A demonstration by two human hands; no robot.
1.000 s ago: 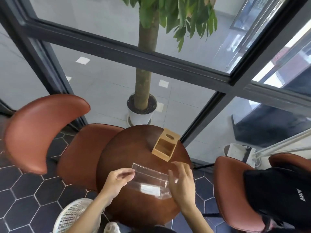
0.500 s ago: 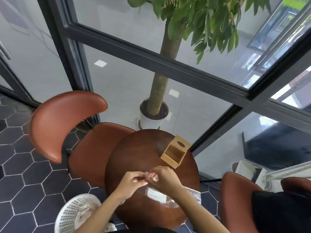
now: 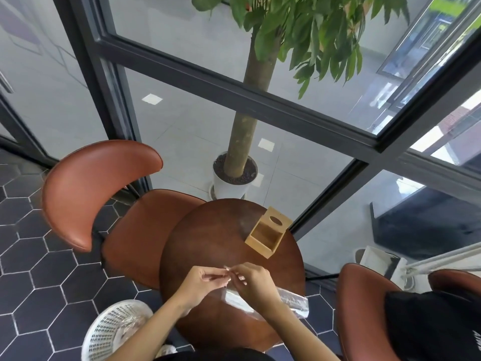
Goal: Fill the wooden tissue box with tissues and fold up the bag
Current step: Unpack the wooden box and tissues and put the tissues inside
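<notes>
Both hands have met, pinching the bag's near-edge end.
Your left hand (image 3: pixel 201 282) and right hand (image 3: pixel 253 282) grip the bag (image 3: pixel 291 299); wooden tissue box (image 3: pixel 268 231) looks empty, filling remains.

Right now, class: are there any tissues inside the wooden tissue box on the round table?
No: the wooden tissue box lies on its side with its open cavity showing only bare wood.

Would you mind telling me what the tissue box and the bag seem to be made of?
The tissue box looks like pale, matte wood, plain light-tan panels with an oval opening. The bag seems thin clear plastic: glossy, crinkled, the table showing through.
</notes>
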